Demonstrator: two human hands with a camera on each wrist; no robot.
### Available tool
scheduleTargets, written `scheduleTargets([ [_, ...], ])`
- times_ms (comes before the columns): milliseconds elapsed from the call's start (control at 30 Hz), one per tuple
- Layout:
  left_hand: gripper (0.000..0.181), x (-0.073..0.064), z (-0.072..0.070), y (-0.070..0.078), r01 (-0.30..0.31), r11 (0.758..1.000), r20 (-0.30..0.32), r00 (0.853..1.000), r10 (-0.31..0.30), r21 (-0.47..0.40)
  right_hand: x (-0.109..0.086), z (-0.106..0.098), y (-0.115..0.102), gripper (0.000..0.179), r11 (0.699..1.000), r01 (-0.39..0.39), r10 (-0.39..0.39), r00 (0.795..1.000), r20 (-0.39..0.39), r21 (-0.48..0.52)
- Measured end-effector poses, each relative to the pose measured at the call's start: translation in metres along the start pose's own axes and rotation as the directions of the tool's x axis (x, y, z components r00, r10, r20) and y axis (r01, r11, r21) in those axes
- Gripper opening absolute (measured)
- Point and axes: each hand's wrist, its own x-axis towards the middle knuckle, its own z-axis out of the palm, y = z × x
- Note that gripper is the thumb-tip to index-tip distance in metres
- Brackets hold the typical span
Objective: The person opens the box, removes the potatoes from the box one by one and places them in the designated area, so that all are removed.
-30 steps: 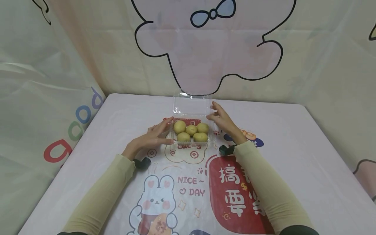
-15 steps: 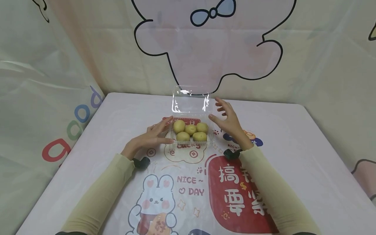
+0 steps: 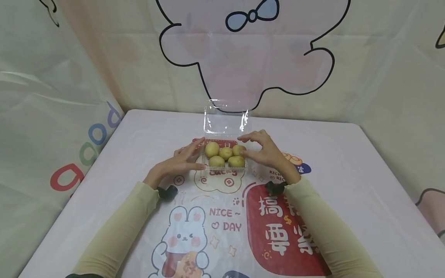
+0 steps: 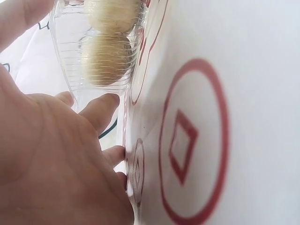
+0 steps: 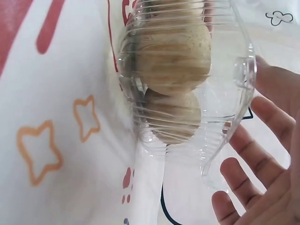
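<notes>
In the head view, a hinged clear plastic box (image 3: pixel 226 168) stands on the table, its lid (image 3: pixel 226 119) raised at the back. Several round yellow-green pieces that look like small potatoes (image 3: pixel 226 154) lie inside. My left hand (image 3: pixel 177 161) is at the box's left side, thumb by the near corner and fingers spread toward the back. In the left wrist view, fingers of that hand (image 4: pixel 51 150) lie beside the ribbed wall. My right hand (image 3: pixel 265 150) hovers at the right rim with loosely bent fingers. The right wrist view shows its fingertips (image 5: pixel 234 168) beside the rim, gripping nothing.
A printed white tablecloth (image 3: pixel 167 247) covers the table, with a rabbit figure and a red lettered patch (image 3: pixel 257 239) in front of the box. Behind rises a curtain (image 3: pixel 139 77) with a cartoon outline; another hangs at the left.
My right hand drew back from the lid's right side, then came down and left over the box's right rim. The lid has tilted further back. My left hand has stayed in place.
</notes>
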Motion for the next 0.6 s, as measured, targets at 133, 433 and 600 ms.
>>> scheduleTargets([
  [133, 0.1, -0.0004, -0.0004, -0.0002, -0.005, 1.0, -0.001, 1.0, 0.005, -0.004, -0.0026, 0.0005, 0.001, 0.04, 1.0, 0.022, -0.022, 0.998, 0.058, -0.007],
  [433, 0.1, -0.0005, 0.0, 0.0, 0.0, 1.0, 0.0, 1.0, 0.0, -0.007, -0.0031, 0.0049, -0.0005, 0.037, 0.997, 0.055, -0.048, 0.992, 0.118, -0.054],
  [600, 0.1, -0.001, -0.0002, 0.0006, -0.01, 1.0, 0.001, 1.0, 0.01, -0.014, -0.0037, 0.0062, -0.0017, 0.036, 0.993, 0.057, -0.045, 0.992, 0.114, -0.1],
])
